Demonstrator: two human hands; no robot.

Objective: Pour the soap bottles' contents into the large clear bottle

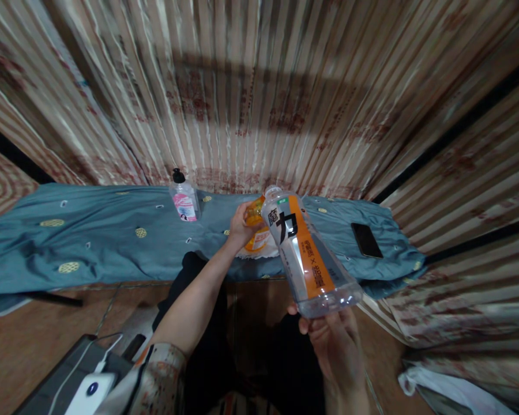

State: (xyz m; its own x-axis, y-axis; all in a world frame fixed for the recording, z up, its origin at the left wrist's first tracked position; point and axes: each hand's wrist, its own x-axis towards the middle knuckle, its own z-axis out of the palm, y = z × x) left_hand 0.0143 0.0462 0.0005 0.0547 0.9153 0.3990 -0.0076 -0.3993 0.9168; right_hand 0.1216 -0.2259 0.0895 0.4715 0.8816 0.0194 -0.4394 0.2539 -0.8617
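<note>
My right hand [335,340] is closed around the base of a large clear plastic bottle [313,253] with an orange and silver label. That bottle is tilted, its base raised towards me and its open neck pointing away. My left hand [241,223] grips the upper part of an amber bottle [256,213] beside the clear bottle's neck. The lower amber body carries a label and sits on a white cloth [246,254]. The clear bottle hides part of the amber one. Whether the two mouths touch, I cannot tell.
A pump bottle [184,199] with a pink label stands left on the blue cloth-covered bench [112,242]. A black phone [367,240] lies at its right. Striped curtains [242,104] hang behind. A white power bank [90,393] with cables is at lower left.
</note>
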